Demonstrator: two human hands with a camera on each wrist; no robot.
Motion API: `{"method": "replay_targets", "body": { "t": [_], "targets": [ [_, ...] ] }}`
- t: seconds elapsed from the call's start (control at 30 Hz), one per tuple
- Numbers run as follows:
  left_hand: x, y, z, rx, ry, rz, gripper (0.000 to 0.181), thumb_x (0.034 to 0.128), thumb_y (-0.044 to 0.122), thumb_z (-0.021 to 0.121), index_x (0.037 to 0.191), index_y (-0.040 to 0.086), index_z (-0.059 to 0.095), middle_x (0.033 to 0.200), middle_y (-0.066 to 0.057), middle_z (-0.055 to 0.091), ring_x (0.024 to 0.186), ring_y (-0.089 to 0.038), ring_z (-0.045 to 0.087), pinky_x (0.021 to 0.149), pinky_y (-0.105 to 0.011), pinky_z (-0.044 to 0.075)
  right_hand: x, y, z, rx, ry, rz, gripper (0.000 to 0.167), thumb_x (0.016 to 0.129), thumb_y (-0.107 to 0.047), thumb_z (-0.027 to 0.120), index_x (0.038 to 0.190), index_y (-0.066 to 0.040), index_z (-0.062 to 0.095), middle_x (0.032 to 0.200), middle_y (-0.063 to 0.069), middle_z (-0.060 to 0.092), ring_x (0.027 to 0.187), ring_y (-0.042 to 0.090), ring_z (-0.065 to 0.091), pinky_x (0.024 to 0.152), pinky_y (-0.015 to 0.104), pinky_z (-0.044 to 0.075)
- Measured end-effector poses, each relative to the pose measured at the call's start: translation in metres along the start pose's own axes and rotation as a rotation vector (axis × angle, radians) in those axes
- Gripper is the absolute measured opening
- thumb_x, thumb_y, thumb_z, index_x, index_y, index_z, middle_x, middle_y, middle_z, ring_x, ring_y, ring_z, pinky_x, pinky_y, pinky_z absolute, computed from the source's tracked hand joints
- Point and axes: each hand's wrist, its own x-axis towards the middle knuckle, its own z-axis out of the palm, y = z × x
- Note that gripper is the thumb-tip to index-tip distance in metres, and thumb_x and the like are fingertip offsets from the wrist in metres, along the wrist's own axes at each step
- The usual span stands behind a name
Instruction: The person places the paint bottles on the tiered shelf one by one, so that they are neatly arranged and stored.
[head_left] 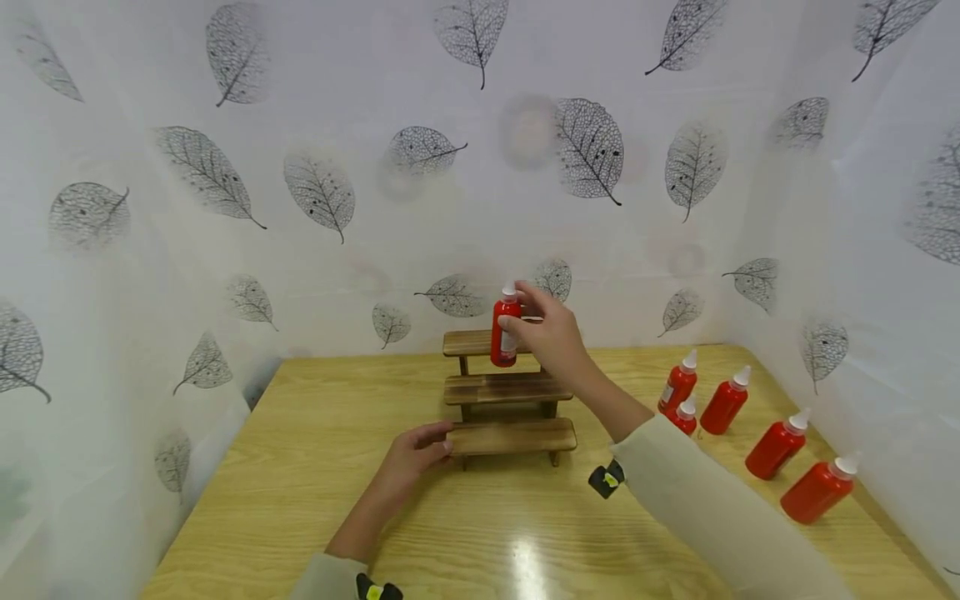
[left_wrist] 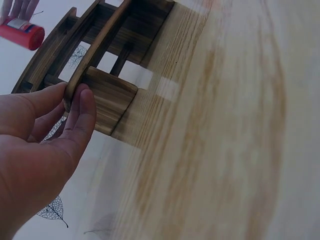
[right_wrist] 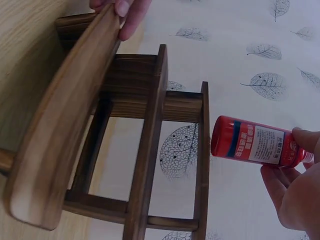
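My right hand (head_left: 551,335) holds a red bottle (head_left: 506,333) with a white cap by its upper part, upright above the top step of a small three-step wooden stand (head_left: 510,437). In the right wrist view the label of this bottle (right_wrist: 257,142) shows, and its base is apart from the top step. My left hand (head_left: 411,457) pinches the left end of the lowest step between thumb and fingers. The left wrist view shows this grip at the edge of the stand (left_wrist: 95,50). The steps carry no other bottle.
Several red bottles with pointed white caps stand on the right of the wooden table (head_left: 322,467), among them a front one (head_left: 817,492) and a rear one (head_left: 677,385). A white curtain (head_left: 360,250) with a leaf print surrounds the table at the back and sides.
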Motion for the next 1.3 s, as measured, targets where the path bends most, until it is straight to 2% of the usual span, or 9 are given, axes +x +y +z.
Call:
{"method": "replay_targets", "body": {
  "t": [0.37, 0.8, 1.07, 1.2, 1.3],
  "targets": [
    [-0.001, 0.001, 0.001, 0.014, 0.005, 0.003, 0.043, 0.1006, 0.009, 0.06, 0.141, -0.004, 0.053, 0.142, -0.022, 0.053, 0.11, -0.024, 0.066, 0.097, -0.034, 0.058, 0.023, 0.001, 0.014, 0.002, 0.029, -0.02, 0.06, 0.095, -0.019, 0.073, 0.149, -0.012, 0.048, 0.135, 0.012, 0.062, 0.119, 0.032, 0.063, 0.097, 0.045, 0.058],
    [-0.001, 0.0, 0.0, 0.015, -0.004, 0.01, 0.043, 0.1008, 0.009, 0.06, 0.141, -0.004, 0.053, 0.143, -0.022, 0.052, 0.111, -0.024, 0.066, 0.097, -0.034, 0.058, 0.029, 0.01, 0.021, 0.023, 0.058, -0.073, 0.061, 0.094, -0.019, 0.074, 0.147, -0.006, 0.049, 0.134, 0.014, 0.062, 0.121, 0.028, 0.061, 0.103, 0.042, 0.055],
    [0.0, 0.0, 0.0, 0.016, 0.008, 0.004, 0.042, 0.1004, 0.008, 0.06, 0.141, -0.003, 0.054, 0.144, -0.022, 0.052, 0.111, -0.023, 0.066, 0.096, -0.033, 0.058, 0.022, 0.012, 0.013, 0.053, 0.038, -0.032, 0.061, 0.095, -0.027, 0.073, 0.149, -0.015, 0.048, 0.14, 0.007, 0.058, 0.129, 0.023, 0.056, 0.11, 0.038, 0.05],
    [-0.001, 0.001, 0.001, 0.013, 0.008, 0.001, 0.042, 0.1007, 0.008, 0.06, 0.141, -0.003, 0.054, 0.144, -0.022, 0.052, 0.111, -0.022, 0.065, 0.097, -0.033, 0.058, 0.011, 0.009, -0.001, 0.077, 0.047, -0.046, 0.057, 0.096, -0.028, 0.072, 0.147, -0.018, 0.05, 0.141, 0.008, 0.056, 0.131, 0.024, 0.054, 0.113, 0.038, 0.047],
    [-0.001, 0.002, 0.001, 0.013, 0.007, 0.001, 0.042, 0.101, 0.008, 0.059, 0.141, -0.003, 0.054, 0.144, -0.022, 0.052, 0.111, -0.022, 0.065, 0.097, -0.033, 0.058, -0.001, 0.006, -0.013, 0.1, 0.052, -0.066, 0.056, 0.096, -0.023, 0.071, 0.148, -0.016, 0.049, 0.141, 0.01, 0.056, 0.133, 0.026, 0.053, 0.115, 0.039, 0.045]
  ]
}}
